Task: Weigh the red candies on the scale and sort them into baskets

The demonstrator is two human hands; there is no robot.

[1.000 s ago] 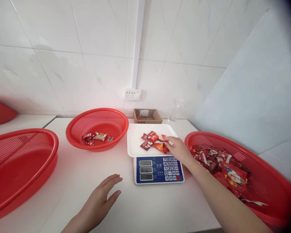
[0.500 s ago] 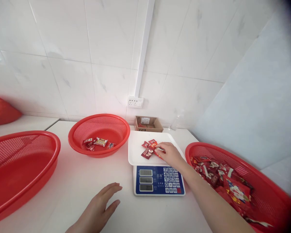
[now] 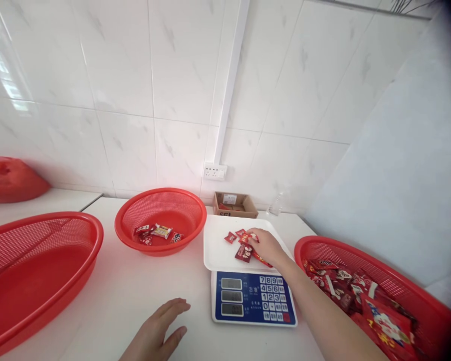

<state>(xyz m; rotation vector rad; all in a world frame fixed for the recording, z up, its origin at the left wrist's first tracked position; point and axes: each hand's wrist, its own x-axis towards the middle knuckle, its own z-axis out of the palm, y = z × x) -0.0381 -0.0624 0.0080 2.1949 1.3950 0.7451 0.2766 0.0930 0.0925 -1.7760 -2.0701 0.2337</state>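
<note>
On the white pan of a digital scale lie several small red candy packets, with a dark red packet nearest the keypad. My right hand reaches over the pan from the right, its fingers closed on a bright red candy packet; the fingertips are partly hidden. Another red packet shows beneath the palm. My left hand hovers above the white table, left of the scale, its fingers apart and holding nothing.
A red mesh basket full of red packets stands at the right. Behind left, a round red basket holds several packets. A large red basket is at far left. A cardboard box and clear plastic object stand by the wall.
The view has tilted and shifted a little. On the pan, the packets have spread apart under my right hand, one small red packet now lying separate. My left hand keeps its open pose.
</note>
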